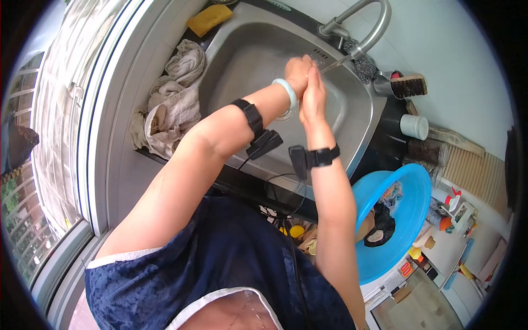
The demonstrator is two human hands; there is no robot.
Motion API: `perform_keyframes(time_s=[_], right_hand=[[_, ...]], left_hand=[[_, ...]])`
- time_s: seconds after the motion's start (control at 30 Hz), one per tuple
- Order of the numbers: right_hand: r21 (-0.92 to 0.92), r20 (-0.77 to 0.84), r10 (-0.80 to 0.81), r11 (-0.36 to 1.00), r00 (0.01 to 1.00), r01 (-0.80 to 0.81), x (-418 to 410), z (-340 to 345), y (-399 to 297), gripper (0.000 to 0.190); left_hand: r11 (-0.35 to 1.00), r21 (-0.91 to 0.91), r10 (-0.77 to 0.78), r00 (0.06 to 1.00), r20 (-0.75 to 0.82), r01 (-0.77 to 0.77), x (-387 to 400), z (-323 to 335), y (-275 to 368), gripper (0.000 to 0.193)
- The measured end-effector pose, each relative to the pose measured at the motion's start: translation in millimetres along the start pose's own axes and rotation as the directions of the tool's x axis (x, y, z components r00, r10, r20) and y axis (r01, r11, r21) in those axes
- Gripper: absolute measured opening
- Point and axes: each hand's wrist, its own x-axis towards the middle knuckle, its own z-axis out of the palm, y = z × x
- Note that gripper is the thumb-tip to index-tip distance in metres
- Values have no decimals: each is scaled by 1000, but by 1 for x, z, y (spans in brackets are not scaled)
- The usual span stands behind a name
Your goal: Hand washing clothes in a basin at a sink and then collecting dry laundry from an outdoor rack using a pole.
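My left hand and my right hand press together over a stainless steel sink. The fingers of the right hand lie straight along the left hand; their palms are hidden. A thin stream of water runs from the curved metal faucet and reaches the fingertips. A pale bangle circles my left wrist. Black straps with small boxes sit on the left forearm and the right forearm. Below the hands, part of the round drain shows.
Crumpled cloths and a yellow sponge lie along the sink's left side. At the right stand a metal cup with a brush, a white jar and a blue basin holding things. A sliding window borders the left.
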Motion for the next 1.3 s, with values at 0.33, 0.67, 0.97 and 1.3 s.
perform_keyframes(time_s=[0.33,0.67,0.97,1.3], right_hand=[[101,249,441,874,863,-476,-2,16,-32,72],[2,143,440,896,887,-444,-3,7,-31,63],[359,423,131,884,897,-298,37,-57,14,42],[693,219,295,625,930,-361,48,0,24,37]], left_hand=[[897,429,9,968,-249,102,-55,3,45,60],[992,-113,-48,994,95,58,-30,-18,54,39],[928,-371,67,973,223,21,-38,-25,42,37],[-23,-752,102,749,654,659,-55,-25,4,22]])
